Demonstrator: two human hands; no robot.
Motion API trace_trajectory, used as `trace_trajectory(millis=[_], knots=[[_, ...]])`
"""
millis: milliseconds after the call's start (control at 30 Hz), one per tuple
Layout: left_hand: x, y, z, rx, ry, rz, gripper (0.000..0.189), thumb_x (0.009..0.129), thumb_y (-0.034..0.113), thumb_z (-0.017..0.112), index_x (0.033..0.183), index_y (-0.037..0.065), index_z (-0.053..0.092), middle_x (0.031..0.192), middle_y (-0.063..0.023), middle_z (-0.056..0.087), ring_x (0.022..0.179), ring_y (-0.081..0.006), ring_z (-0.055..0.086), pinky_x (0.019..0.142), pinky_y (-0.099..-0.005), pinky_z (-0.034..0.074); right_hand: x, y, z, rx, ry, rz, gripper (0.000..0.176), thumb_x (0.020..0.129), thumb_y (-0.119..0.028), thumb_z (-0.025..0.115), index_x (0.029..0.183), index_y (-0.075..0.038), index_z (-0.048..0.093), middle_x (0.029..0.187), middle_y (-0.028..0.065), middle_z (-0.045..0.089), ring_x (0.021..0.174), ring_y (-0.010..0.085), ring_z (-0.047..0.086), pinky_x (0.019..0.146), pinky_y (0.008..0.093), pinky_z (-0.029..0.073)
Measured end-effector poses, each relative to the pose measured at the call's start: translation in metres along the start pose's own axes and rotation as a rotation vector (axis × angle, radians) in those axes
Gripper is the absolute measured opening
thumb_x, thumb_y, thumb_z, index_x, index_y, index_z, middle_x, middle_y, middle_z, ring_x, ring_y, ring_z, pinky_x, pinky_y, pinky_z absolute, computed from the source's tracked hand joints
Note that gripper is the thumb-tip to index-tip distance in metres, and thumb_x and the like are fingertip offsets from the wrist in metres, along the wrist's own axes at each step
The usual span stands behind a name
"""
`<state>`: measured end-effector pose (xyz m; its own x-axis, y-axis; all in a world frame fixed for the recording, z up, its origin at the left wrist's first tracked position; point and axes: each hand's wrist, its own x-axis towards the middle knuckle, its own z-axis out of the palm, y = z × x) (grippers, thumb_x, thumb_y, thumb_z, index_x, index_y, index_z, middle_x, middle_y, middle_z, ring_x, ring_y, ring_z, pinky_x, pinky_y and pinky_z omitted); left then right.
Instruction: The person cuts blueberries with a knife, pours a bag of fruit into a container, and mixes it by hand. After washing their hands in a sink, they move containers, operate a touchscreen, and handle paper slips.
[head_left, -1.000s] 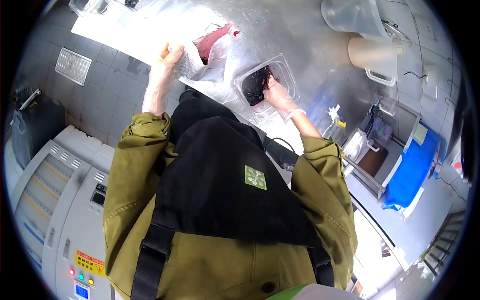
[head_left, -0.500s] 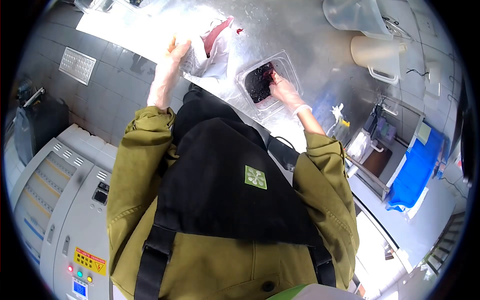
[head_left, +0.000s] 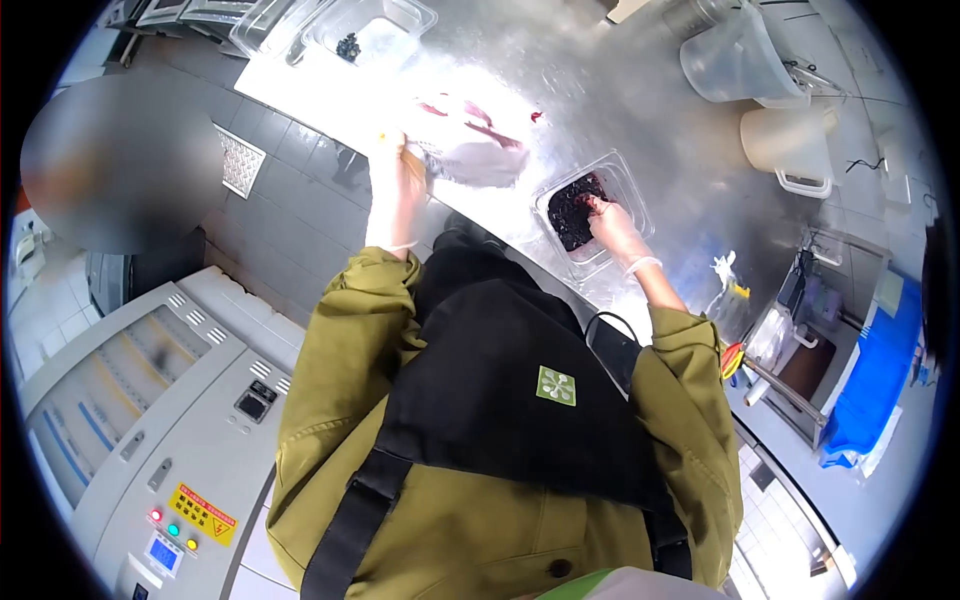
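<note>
My left hand (head_left: 398, 185), in a clear glove, is at the near left edge of the steel table, its fingers closed at the side of a white plastic bag (head_left: 475, 160). Dark red stuff shows through and along the bag's top; glare washes out part of it. My right hand (head_left: 617, 230), also gloved, reaches into a clear square plastic tub (head_left: 590, 268). Its fingertips are pinched together in the wet, purple-black food (head_left: 572, 215) there, so what lies between them is partly hidden.
Clear trays (head_left: 395, 22), one with a dark clump, stand at the far left. A large plastic jug (head_left: 735, 65) and a smaller pitcher (head_left: 780, 150) stand at the right, above a sink (head_left: 805, 365) and blue tray (head_left: 875, 370). A blurred person (head_left: 125, 165) is at left.
The view has swung, so the table and both hands appear farther right and lower. More trays and a blurred person have come into view. My right hand stays in the tub, my left beside the bag.
</note>
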<state>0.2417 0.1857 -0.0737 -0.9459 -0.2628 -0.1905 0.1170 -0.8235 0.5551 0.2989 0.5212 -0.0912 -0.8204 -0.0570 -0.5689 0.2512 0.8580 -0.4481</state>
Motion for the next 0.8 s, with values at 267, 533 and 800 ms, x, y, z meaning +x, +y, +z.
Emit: trace_trajectory(millis=[267, 533, 800], knots=[[0.068, 0.011, -0.009, 0.317, 0.017, 0.144, 0.028, 0.085, 0.013, 0.055, 0.110, 0.000, 0.049, 0.105, -0.0094, 0.054, 0.099, -0.0168, 0.052, 0.089, -0.0297, 0.042, -0.009, -0.016, -0.005, -0.187, 0.028, -0.050, 0.029, 0.082, -0.018, 0.050, 0.107, -0.004, 0.054, 0.096, 0.0216, 0.060, 0.093, 0.0371, 0.056, 0.079, 0.0423, 0.044], [0.081, 0.032, -0.001, 0.727, 0.170, 0.255, 0.030, 0.086, 0.018, 0.057, 0.109, 0.000, 0.049, 0.102, -0.0089, 0.054, 0.095, -0.0156, 0.051, 0.085, -0.0283, 0.041, 0.009, 0.011, 0.007, -0.328, 0.008, -0.181, 0.032, 0.080, -0.017, 0.049, 0.108, -0.002, 0.052, 0.100, 0.0233, 0.058, 0.094, 0.0389, 0.056, 0.082, 0.0426, 0.045], [-0.013, 0.009, -0.035, 0.847, 0.536, 0.488, 0.033, 0.087, 0.020, 0.050, 0.112, 0.000, 0.042, 0.104, -0.0114, 0.049, 0.094, -0.0182, 0.046, 0.084, -0.0308, 0.038, 0.013, 0.003, -0.012, -0.097, -0.064, -0.198, 0.027, 0.082, -0.018, 0.049, 0.101, -0.001, 0.057, 0.096, 0.0212, 0.060, 0.093, 0.0362, 0.057, 0.081, 0.0396, 0.045]])
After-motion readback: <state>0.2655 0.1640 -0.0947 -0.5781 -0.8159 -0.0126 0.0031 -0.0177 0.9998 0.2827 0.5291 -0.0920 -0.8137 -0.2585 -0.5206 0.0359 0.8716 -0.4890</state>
